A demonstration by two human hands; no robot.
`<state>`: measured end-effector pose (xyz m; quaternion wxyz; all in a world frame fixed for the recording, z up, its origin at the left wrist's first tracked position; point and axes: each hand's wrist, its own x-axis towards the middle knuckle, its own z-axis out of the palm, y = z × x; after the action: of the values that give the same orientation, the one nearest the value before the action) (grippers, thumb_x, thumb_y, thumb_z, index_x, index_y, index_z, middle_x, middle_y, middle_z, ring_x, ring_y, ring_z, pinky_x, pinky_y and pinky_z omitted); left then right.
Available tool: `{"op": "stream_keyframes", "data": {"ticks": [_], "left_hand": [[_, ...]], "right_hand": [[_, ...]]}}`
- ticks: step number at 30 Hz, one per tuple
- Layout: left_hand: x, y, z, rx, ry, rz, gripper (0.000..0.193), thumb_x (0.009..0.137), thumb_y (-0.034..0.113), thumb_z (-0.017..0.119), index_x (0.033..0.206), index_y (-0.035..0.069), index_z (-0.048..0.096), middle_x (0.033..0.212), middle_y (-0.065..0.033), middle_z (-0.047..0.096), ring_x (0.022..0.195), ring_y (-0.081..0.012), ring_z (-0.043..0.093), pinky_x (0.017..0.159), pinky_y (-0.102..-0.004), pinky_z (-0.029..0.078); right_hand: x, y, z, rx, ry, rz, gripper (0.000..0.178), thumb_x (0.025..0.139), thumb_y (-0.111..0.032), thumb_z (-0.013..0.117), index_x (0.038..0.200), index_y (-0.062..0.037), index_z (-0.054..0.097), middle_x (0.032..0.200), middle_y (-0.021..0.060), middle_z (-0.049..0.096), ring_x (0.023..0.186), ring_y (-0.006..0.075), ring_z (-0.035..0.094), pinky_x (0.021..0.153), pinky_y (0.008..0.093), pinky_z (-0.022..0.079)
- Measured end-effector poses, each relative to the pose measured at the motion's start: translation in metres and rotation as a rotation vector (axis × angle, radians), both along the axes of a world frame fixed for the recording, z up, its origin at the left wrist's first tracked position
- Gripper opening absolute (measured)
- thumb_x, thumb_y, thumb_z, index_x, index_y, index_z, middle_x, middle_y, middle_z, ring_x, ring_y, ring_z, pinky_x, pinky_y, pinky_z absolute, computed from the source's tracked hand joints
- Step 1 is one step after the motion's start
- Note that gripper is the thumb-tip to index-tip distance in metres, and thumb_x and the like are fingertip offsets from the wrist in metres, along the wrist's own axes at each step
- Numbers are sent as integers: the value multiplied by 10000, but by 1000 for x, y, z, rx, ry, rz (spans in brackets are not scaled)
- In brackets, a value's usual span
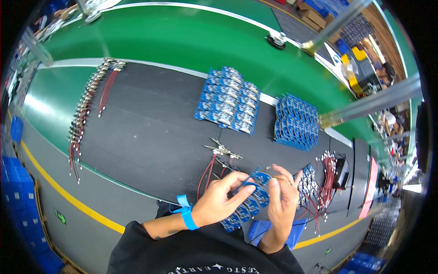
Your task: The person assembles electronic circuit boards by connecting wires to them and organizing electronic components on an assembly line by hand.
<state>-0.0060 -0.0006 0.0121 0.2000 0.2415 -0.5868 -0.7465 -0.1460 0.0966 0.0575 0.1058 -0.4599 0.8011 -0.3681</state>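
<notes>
The black surface (150, 132) runs broad in front of me. At its far side lies the wide stack of blue circuit boards (228, 98), and to its right the smaller, curved-edged stack (296, 121), the two apart. Along the left edge is the long row of wired metal parts (84, 105).

The blue board panel (251, 205) is up close to my body, between my hands and reaching down below them, tilted. My left hand (223, 196) pinches a thin blue piece (248, 179) at the panel's upper left, thumb against curled fingers, the piece nearly edge-on to me. My right hand (284, 194) is at the panel's right edge, thumb upright and fingers half spread; my own thumb covers the contact, so I can't tell whether it grips or only steadies.

I judge the step in hand to be working that piece at the panel's edge, perhaps parting the two, though I can't see whether they are joined. The next move calls for a firm hold on the panel and even pressure near the edge, keeping clear of the red wires (328, 182) at right and the loose leads (222, 148) just beyond my left hand.
</notes>
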Motion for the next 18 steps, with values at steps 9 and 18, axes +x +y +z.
{"op": "stream_keyframes", "data": {"ticks": [9,18], "left_hand": [[9,7,-12,-24,54,-17,280,1002,185,518,822,-26,554,656,-98,498,552,-162,456,533,-333,383],[10,12,-6,-214,101,18,318,1018,211,462,806,-15,533,677,-175,550,595,-354,570,541,-415,413]], "right_hand": [[19,-11,-3,-304,-104,-198,170,898,-65,573,765,38,594,788,109,603,875,232,594,913,384,421],[21,14,-9,-89,-14,-221,395,942,-261,576,639,-16,512,504,56,435,479,126,403,475,315,302]]}}
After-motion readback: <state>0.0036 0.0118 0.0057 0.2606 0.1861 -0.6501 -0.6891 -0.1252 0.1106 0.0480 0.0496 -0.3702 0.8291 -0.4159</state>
